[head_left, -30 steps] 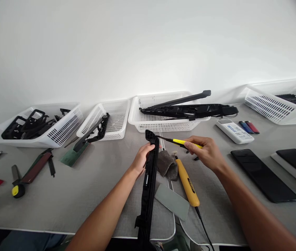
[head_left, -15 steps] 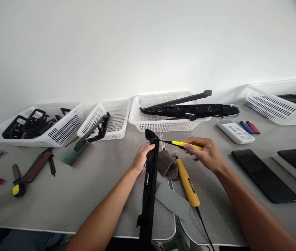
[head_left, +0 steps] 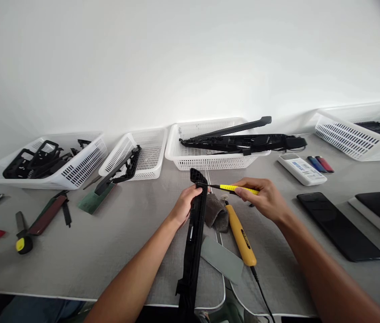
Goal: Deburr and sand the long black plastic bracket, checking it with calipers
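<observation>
While the left hand (head_left: 185, 204) pinches a long black plastic strip (head_left: 195, 229) near its top, thumb laid over the front, the right hand (head_left: 265, 197) grips a slim yellow-handled tool (head_left: 240, 189) between thumb and curled fingers. From the wearer's head view, I see the strip standing on a slant in the middle, its lower part crossing the front edge of the grey tabletop (head_left: 109, 264). Pale trim lines that edge and the seam to the right of the strip. A broad stretch of tabletop lies between the left forearm and the folding knife (head_left: 24, 233) far to the left. Room is tighter on the other side: a crumpled brown-grey pad (head_left: 216, 213), a flat greenish slab (head_left: 222, 259) and a yellow corded tool (head_left: 242, 235) lie between strip and right forearm. Beyond the hands, the white middle basket (head_left: 217, 163) has black parts jutting past its rim.

The strip hides the slab's near end, and the strip's own foot sinks into dark shadow. The left fingers behind it are mostly covered. Whether the thin tip actually touches the strip, I cannot tell. The frame cuts off the right-hand basket (head_left: 346, 137).
</observation>
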The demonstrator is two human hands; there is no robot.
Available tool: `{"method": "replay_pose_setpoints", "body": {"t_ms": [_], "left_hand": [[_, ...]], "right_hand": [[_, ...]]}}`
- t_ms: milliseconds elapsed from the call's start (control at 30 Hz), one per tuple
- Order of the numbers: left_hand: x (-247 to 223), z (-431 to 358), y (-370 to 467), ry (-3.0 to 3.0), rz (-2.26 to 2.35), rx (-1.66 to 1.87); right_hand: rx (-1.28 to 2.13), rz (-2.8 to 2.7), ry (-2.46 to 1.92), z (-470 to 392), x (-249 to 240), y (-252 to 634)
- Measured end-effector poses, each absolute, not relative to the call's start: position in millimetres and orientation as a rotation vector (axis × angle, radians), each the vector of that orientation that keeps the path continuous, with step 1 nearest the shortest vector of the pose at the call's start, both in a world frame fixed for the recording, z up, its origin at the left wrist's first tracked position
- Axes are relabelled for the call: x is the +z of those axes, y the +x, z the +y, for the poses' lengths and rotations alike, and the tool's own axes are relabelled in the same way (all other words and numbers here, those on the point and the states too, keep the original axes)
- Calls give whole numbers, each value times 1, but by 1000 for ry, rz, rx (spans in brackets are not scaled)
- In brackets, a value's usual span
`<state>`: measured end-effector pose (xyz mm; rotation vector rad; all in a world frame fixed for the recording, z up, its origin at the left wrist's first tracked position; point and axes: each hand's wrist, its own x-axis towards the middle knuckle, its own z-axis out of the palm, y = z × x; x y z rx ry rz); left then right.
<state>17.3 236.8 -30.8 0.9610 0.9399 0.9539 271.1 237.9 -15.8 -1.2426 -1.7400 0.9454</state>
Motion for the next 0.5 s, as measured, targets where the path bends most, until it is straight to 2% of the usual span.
{"method": "replay_pose_setpoints", "body": {"t_ms": [500], "left_hand": [[-31,233,20,926,918,980]], "right_hand": [[926,-1624,-1272,238,-17,270]]}}
